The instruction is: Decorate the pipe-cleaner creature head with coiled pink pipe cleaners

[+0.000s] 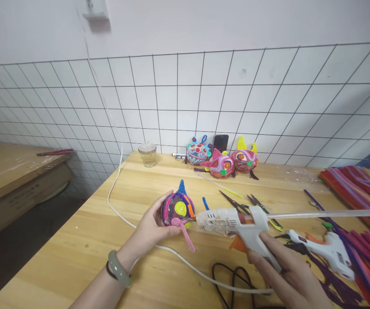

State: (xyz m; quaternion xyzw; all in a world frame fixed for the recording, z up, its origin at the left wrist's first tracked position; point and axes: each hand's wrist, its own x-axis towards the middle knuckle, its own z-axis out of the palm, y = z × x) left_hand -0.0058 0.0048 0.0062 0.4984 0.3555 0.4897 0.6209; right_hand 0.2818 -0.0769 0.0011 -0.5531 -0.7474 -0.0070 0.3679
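My left hand (151, 229) is wrapped around a round, colourful pipe-cleaner figure (177, 208) with a blue horn and a yellow eye; a pink pipe cleaner (186, 234) sticks out from its front. My right hand (284, 270) grips the handle of a white hot glue gun (233, 223). Its nozzle points left and sits right against the figure, beside the pink piece. A long clear glue stick (329, 213) pokes out of the back of the gun to the right. Both hands are just above a wooden table (91, 240).
Three finished colourful figures (221, 161) and a phone (220, 141) stand by the tiled wall, next to a glass jar (148, 154). Scissors (236, 204), pliers (263, 209), a second glue gun (329, 251), piles of pipe cleaners (361, 189) and white and black cables (226, 279) lie around.
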